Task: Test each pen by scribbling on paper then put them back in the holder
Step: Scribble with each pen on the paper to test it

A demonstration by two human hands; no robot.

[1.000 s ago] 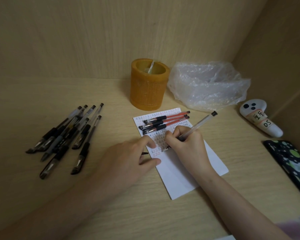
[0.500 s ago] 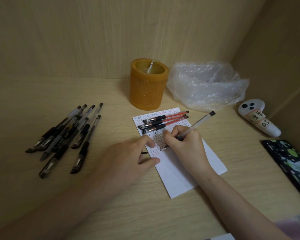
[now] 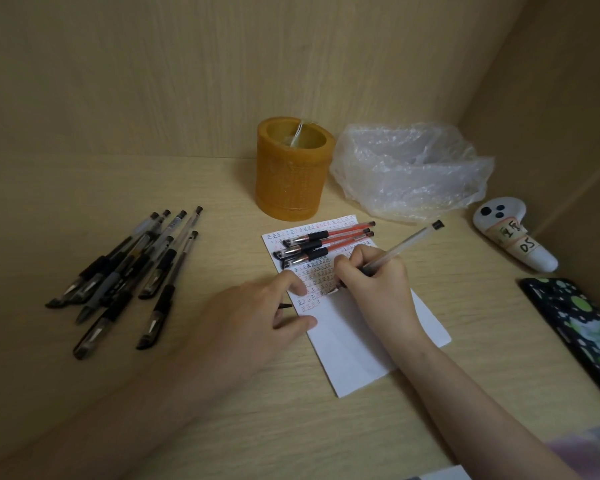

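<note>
Right hand (image 3: 378,289) writes with pen (image 3: 406,245) on paper (image 3: 361,351).

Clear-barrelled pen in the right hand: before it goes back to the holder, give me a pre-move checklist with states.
1. Right hand grips the clear-barrelled pen: ok.
2. Tip on the white sheet of paper: cannot tell, fingers hide it.
3. Left hand steadies the sheet's edge: ok.
4. Pen cap ready: cannot tell; a small dark piece shows under the left hand.
5. Amber cylindrical holder upright, mouth open: ok.
6. Three red pens lie on the sheet between hand and holder: not ok.
</note>
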